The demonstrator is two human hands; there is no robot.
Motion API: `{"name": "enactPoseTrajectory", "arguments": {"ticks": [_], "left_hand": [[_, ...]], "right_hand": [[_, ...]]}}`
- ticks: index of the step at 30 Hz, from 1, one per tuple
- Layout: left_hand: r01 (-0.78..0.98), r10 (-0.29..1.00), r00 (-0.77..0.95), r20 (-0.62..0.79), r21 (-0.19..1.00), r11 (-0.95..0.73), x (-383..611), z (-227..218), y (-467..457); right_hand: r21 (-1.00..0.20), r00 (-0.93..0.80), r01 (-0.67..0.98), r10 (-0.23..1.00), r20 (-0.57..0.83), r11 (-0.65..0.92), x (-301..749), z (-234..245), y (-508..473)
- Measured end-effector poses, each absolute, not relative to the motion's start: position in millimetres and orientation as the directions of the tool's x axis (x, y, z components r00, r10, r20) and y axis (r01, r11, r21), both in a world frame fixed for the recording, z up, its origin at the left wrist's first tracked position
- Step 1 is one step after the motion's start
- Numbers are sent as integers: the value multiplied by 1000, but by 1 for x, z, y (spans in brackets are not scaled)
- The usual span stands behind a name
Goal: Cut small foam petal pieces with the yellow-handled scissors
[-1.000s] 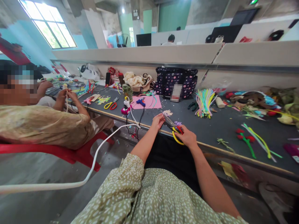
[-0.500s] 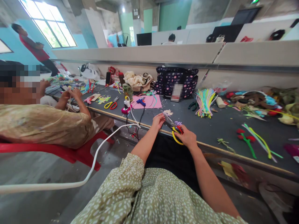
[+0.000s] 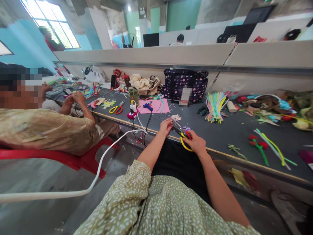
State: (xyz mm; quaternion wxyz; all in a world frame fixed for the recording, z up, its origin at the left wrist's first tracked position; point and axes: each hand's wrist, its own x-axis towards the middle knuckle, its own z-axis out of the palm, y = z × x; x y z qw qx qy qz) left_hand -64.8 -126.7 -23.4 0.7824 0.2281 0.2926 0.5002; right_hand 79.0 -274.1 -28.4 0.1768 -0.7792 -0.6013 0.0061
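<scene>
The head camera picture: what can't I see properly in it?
- Whatever the left hand pinches: head view, too small, covered by fingers.
- Part of the red handle of the scissors: head view, behind the right hand.
- The rest of the magenta thing: head view, cut off by the right edge.
- Inside the dotted bag: head view, fabric hides it.

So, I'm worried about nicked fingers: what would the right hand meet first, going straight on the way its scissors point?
Probably the left hand, close by the tips of the scissors in the right hand; whether they already touch is unclear.
</scene>
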Motion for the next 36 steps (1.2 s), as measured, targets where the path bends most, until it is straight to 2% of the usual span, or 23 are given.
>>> {"name": "enactPoseTrajectory", "arguments": {"ticks": [18,28,36], "left_hand": [[-623,916,317,-248,673,398,-64,-27,-123],[-642,925,330,-186,675,364,-64,-34,-120],[-672,923,350,-159,644,366,-65,-37,-119]], "right_hand": [[-331,239,930,947,215,-160,82,-30,-272],[-492,310,852,931,195,-180,91,-32,-268],[-387,306,897,933,192,-215,83,-26,-273]]}}
